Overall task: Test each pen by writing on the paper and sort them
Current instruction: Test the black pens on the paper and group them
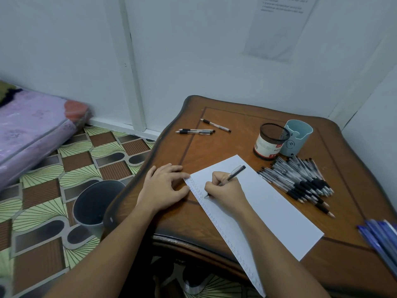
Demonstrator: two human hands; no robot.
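Pen midsection hidden inside gripping right hand.

A black pen slants from the right hand's fingers, tip on white paper edged with what appear to be test marks. A heap of pens lies right of them, three pens beyond.

Dim, cool, even light; wide-angle bending; edges blurred.
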